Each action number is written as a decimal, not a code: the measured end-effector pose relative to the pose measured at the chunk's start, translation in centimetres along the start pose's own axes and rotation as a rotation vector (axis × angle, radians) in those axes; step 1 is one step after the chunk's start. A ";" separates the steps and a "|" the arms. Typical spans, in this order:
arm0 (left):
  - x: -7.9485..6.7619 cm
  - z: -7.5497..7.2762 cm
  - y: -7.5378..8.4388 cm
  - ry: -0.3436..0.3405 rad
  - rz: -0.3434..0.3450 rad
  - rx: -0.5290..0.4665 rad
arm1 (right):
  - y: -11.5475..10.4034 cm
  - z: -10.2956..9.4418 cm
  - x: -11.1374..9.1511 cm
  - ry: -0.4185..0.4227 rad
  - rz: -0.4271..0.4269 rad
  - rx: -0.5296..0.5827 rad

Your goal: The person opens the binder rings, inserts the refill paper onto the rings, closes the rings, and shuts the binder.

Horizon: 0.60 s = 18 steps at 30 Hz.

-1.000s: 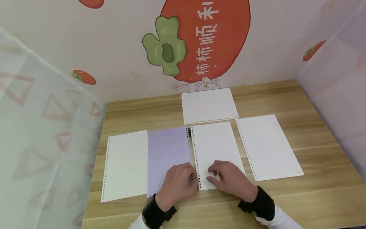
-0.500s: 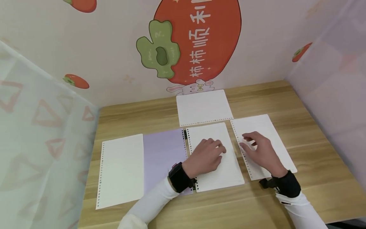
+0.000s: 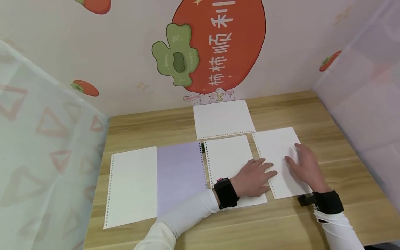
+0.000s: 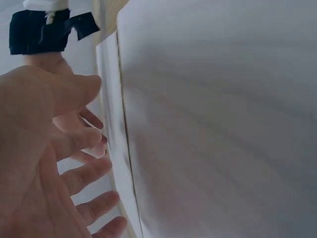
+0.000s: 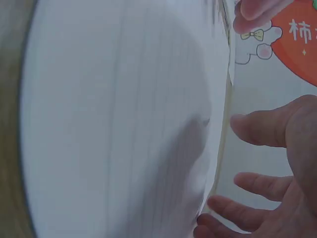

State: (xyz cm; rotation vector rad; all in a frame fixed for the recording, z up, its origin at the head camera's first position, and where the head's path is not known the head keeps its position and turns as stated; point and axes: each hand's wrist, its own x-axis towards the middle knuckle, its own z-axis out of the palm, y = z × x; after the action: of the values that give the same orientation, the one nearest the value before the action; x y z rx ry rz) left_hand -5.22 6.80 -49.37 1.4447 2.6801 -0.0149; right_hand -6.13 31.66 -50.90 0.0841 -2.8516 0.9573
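Observation:
In the head view my left hand [image 3: 253,177] reaches across the middle lined page [image 3: 226,149], fingers spread, its fingertips at the left holed edge of the loose lined sheet [image 3: 275,146] on the right. My right hand [image 3: 307,168] lies over that sheet's right edge, thumb apart from the other fingers. Both hands hold nothing, and the left wrist view shows the left fingers [image 4: 85,176] stretched out above the paper. Ruled lines of the sheet and a hand's shadow show in the right wrist view, beside the extended right fingers [image 5: 242,215].
Left of the middle page lies a purple cover sheet [image 3: 179,170], with small black binding pieces [image 3: 203,148] between them. A white holed sheet [image 3: 131,184] is at the far left. Another sheet [image 3: 223,119] lies sideways at the back, by the printed wall [image 3: 125,52]. Everything rests on a wooden table [image 3: 337,166].
Both hands have moved right, away from the binding side of the middle page. The left crossed that page to the right sheet's near edge; the right went to its far edge. The papers stayed put.

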 end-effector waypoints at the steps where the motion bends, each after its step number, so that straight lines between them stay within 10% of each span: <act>1: 0.0 0.1 0.2 -0.004 -0.003 0.011 | 0.3 -0.1 -0.1 -0.011 0.013 -0.016; 18: 0.2 0.5 1.0 -0.009 -0.015 0.028 | 0.0 -1.0 -1.0 -0.030 0.122 -0.075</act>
State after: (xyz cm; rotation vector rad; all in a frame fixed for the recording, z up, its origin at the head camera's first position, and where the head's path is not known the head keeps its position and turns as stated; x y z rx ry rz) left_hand -4.45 7.47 -49.85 1.4286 2.6939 -0.0603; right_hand -5.05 32.27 -50.21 -0.0843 -2.9461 0.8754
